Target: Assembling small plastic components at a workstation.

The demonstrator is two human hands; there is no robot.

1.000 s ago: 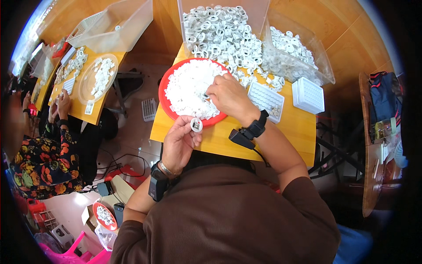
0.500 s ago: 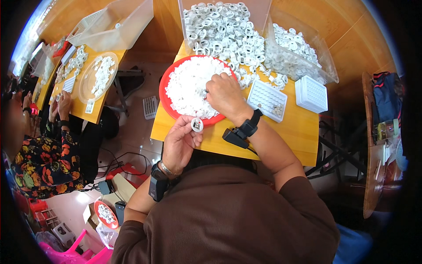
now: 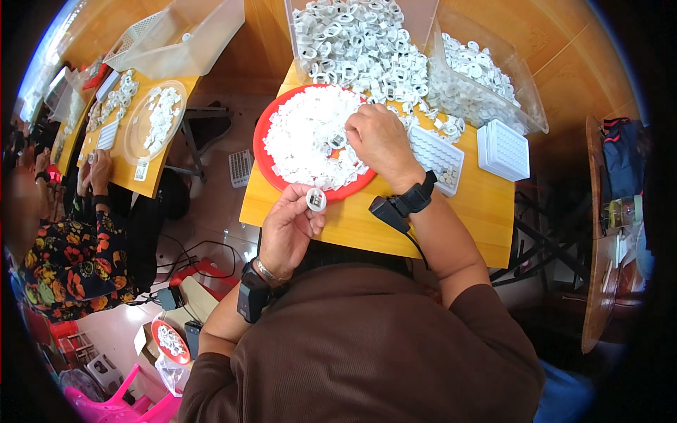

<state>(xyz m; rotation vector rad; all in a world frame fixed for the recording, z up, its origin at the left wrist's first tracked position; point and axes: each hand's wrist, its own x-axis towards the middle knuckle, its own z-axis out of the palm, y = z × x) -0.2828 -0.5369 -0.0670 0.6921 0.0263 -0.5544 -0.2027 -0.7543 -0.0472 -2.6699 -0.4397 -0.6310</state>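
Between the thumb and fingers of my left hand (image 3: 288,229) is a small round white plastic part (image 3: 316,200) with a dark and metallic centre. It is held just off the near edge of a red round tray (image 3: 262,156). Heaped in that tray are many small white plastic pieces (image 3: 307,130). My right hand (image 3: 383,144) hovers over the tray's right side with fingers curled and pinched together; whatever lies in them is hidden. Close to its right stands a white tray with rows of small pockets (image 3: 431,149), some small round metal-coloured pieces (image 3: 447,175) at its near end.
A large pile of white ring-shaped parts (image 3: 360,46) fills the table's back, beside a clear bin (image 3: 532,116) of similar parts. Stacked white trays (image 3: 503,149) stand at the right. At left, a co-worker's hands (image 3: 99,173) work at another yellow table (image 3: 144,185).
My right hand has moved right and slightly away from me, off the middle of the heap toward the tray's right rim. My left hand keeps the round part in the same place.
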